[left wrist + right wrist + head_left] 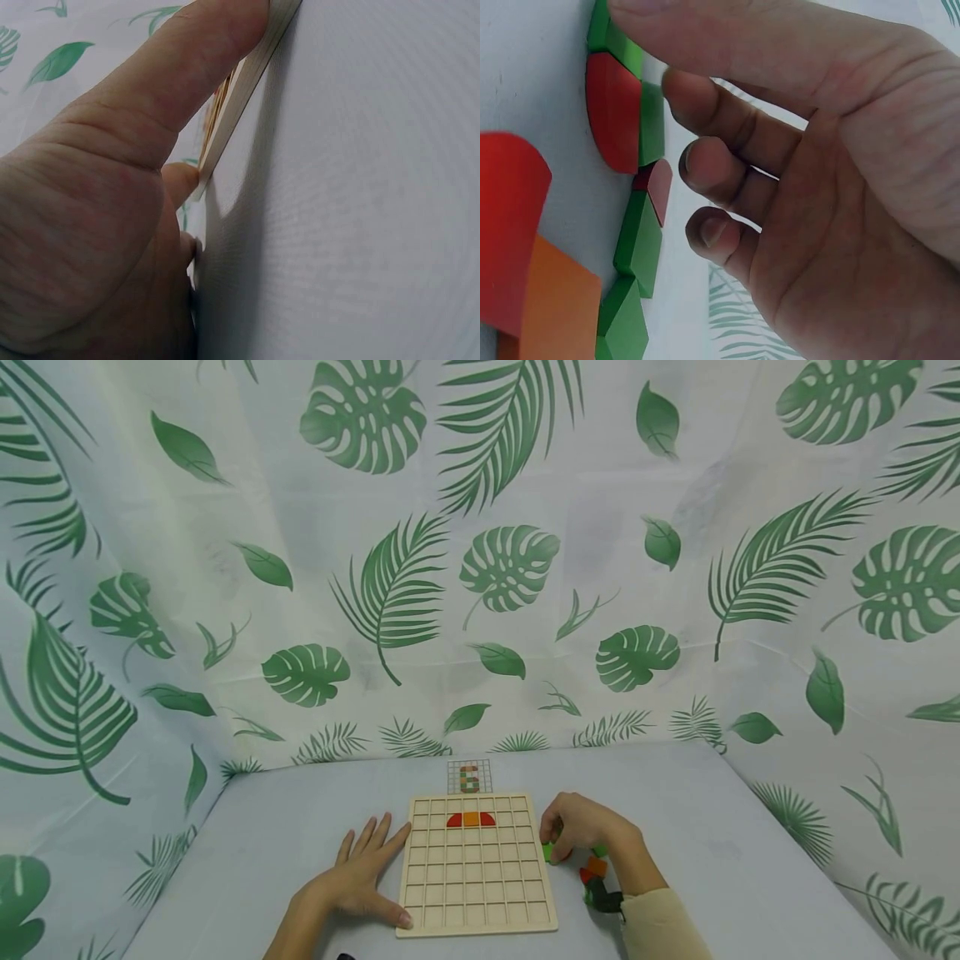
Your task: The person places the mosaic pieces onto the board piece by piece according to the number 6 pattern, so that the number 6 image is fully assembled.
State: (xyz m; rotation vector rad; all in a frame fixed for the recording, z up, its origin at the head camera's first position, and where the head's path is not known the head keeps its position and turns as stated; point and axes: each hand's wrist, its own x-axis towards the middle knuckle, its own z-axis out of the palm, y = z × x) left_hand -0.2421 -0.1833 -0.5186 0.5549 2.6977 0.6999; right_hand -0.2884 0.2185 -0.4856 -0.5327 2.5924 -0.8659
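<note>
My left hand (352,881) lies spread at the left side of a wooden grid board (476,921), thumb on its near corner and forefinger at its left edge. The left wrist view shows the thumb (187,67) against the board's edge (251,97). A red piece (454,820), an orange square (471,819) and another red piece (487,819) sit side by side in the second row. Right of the board, my right hand (585,822) pinches a green block (547,852); in the right wrist view the thumb covers part of that block (615,41), and the forefinger is hidden.
A card with a grid pattern (469,777) lies behind the board. Orange (597,866), red and green blocks lie beside and under my right wrist; the right wrist view shows a red piece (615,112) and several green blocks (639,244). Leaf-printed cloth (525,652) surrounds the table.
</note>
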